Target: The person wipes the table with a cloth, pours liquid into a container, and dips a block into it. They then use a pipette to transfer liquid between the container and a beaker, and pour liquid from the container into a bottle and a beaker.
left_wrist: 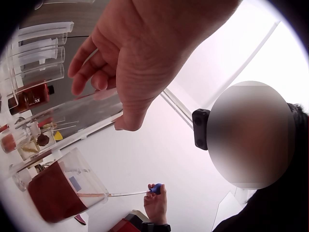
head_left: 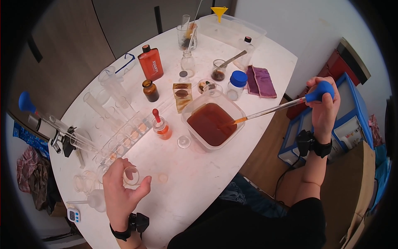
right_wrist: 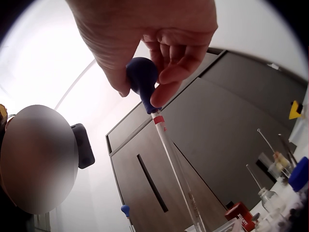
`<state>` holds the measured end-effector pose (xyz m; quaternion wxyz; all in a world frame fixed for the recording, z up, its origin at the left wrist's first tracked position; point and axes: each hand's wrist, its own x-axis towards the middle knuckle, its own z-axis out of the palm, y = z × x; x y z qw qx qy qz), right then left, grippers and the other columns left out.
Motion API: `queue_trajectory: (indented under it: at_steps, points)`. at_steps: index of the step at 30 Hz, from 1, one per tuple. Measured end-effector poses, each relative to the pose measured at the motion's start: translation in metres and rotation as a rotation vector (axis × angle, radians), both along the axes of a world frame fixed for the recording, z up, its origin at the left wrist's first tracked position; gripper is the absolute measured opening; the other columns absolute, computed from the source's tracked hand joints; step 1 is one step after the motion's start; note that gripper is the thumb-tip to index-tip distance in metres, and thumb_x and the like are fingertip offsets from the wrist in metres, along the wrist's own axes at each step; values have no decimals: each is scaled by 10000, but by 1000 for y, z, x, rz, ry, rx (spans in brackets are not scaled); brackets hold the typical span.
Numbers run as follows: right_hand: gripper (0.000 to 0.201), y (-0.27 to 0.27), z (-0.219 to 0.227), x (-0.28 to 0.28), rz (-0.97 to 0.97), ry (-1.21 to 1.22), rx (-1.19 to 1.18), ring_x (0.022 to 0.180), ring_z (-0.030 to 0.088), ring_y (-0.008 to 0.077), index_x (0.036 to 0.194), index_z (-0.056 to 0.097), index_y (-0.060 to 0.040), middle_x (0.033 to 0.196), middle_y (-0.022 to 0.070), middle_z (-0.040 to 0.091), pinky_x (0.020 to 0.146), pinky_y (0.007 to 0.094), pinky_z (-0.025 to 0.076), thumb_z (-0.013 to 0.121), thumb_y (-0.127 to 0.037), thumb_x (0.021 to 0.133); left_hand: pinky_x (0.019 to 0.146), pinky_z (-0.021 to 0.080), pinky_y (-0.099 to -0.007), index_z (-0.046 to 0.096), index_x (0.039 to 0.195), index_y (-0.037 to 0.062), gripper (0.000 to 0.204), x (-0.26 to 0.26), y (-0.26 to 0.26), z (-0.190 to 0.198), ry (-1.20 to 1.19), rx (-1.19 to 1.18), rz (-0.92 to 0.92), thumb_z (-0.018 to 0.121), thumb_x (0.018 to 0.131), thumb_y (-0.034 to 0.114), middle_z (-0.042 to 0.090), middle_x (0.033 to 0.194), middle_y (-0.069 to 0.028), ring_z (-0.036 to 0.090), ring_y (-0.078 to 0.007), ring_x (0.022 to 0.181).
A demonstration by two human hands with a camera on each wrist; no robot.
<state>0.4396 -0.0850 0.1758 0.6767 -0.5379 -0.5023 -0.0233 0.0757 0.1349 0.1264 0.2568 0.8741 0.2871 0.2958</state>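
My right hand [head_left: 324, 114] grips the blue rubber bulb [head_left: 317, 92] of a glass pipette [head_left: 273, 109]. In the right wrist view, thumb and fingers lie on either side of the bulb [right_wrist: 142, 76]. The pipette slants down left into red-brown liquid [head_left: 210, 126] in a clear square tub [head_left: 241, 111]; some orange-brown liquid shows in its lower end. Near the table's front left, my left hand [head_left: 120, 191] holds a clear cylinder [head_left: 132, 176] between thumb and fingers, its round opening facing up. The left wrist view shows the cylinder's long transparent wall [left_wrist: 72, 118].
A red-capped dropper bottle [head_left: 162, 129] and a clear stopper [head_left: 183, 142] stand left of the tub. Beyond are a tube rack [head_left: 132, 143], a brown bottle [head_left: 151, 92], a red bottle [head_left: 151, 66] and a blue-lidded jar [head_left: 236, 89]. A timer [head_left: 74, 215] lies at the left edge.
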Motion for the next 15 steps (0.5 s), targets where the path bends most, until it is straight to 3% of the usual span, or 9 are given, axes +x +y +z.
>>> queue_trajectory:
  at_steps: [8, 15]
  points:
    - [445, 1, 1, -2, -13, 1, -5, 590, 565, 90, 1016, 526, 16, 936, 147, 618, 513, 179, 427, 634, -359, 802, 769, 461, -323, 460, 726, 11, 341, 1, -1, 0, -9, -35, 17, 731, 581, 159, 454, 609, -104, 432, -246, 541]
    - [497, 1, 0, -2, 17, 21, -19, 594, 581, 109, 1068, 501, 26, 912, 151, 610, 507, 184, 428, 627, -380, 812, 769, 462, -326, 458, 726, 12, 339, 0, 1, 0, -18, -13, -4, 730, 584, 157, 458, 612, -104, 433, -244, 541]
